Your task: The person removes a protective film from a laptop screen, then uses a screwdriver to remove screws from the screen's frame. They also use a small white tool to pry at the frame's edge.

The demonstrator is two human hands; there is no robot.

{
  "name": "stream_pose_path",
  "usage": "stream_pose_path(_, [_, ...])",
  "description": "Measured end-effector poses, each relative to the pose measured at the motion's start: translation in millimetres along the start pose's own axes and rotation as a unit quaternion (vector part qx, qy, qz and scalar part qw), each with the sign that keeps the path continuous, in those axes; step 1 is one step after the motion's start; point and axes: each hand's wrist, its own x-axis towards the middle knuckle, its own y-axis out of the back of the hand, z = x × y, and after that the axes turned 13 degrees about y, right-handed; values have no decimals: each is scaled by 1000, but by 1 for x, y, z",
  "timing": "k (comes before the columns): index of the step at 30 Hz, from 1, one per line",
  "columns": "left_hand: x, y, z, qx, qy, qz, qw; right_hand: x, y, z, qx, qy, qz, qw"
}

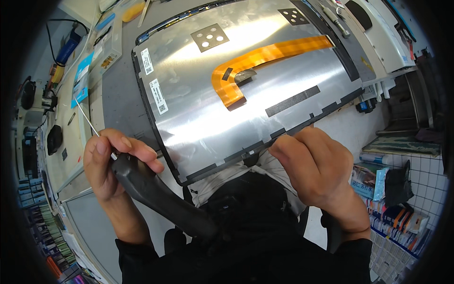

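Observation:
A silver display panel [198, 128] with a black border lies back side up in front of me, its near edge overhanging my lap. An orange flat ribbon cable [269, 54] curves over it to a loose end. My left hand [106, 161], left of the panel's near corner, is closed on a thin metal rod-like tool [86, 115]; its tip points away to the far left. Close by my fingers is a black curved piece [161, 199], seemingly a chair armrest. My right hand [317, 163] is closed at the panel's near edge; whatever its fingertips pinch is hidden.
A grey work mat [120, 104] lies under the panel. Left of it stand a clear plastic box [106, 49] and a blue card [82, 78]. At the far right are a metal tool [336, 21] and a white device [380, 33]. Packages [369, 180] fill a rack at right.

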Motion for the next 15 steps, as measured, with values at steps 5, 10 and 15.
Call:
stream_pose_path(5, [1,-3,-2,-29,-1,14,999,-9,-4,-3,39,-25,37,998])
stream_pose_path(10, [0,-7,-3,-26,-12,29,999,-11,-3,-7,97,-41,57,993])
stream_pose_path(15, [1,-7,-5,-9,-18,45,999,-13,2,-18,147,-57,47,986])
